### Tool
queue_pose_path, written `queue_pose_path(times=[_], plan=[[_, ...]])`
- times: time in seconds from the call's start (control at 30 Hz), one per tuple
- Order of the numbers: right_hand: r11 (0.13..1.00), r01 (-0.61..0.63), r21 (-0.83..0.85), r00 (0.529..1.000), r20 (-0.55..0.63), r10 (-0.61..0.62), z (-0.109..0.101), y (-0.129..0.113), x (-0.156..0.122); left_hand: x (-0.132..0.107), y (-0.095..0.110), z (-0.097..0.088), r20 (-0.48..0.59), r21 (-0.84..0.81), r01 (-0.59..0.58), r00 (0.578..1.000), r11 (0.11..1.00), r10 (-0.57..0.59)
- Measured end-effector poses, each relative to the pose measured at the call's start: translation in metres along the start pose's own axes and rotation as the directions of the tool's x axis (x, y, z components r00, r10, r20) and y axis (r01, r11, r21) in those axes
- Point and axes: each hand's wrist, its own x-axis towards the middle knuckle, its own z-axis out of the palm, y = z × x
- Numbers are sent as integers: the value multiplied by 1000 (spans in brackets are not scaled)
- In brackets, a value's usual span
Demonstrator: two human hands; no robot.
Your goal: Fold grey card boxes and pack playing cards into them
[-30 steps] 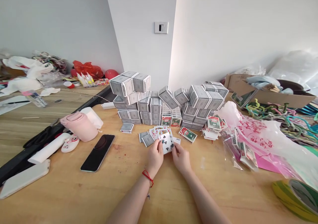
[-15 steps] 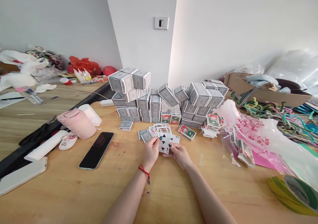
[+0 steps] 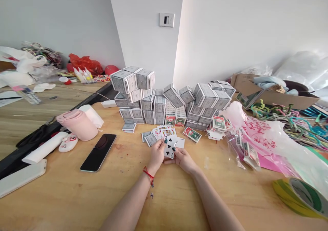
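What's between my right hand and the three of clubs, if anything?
Nothing visible: your right hand grips the right edge of the three of clubs, and your left hand holds its left edge.

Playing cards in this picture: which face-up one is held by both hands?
The three of clubs: the left hand grips its left edge, the right hand its right, while the picture cards lie beyond on the table.

Soft, bright light fills the scene — palest on the right wall (image 3: 243, 26) beside the pillar (image 3: 146, 26), greyer on the left wall (image 3: 56, 19). Shadows on the table (image 3: 89, 196) are faint; the phone (image 3: 98, 152) shows a dark reflection. The playing cards (image 3: 169, 148) look legible — the tape roll (image 3: 288, 200), near the edge, stretched and soft.
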Motion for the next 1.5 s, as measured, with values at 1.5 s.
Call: queue_pose_path(times=[1.5], plan=[[848, 115, -517, 916, -276, -292, -11, 6, 7, 2, -8, -1, 14, 209, -212, 977, 955, 214]])
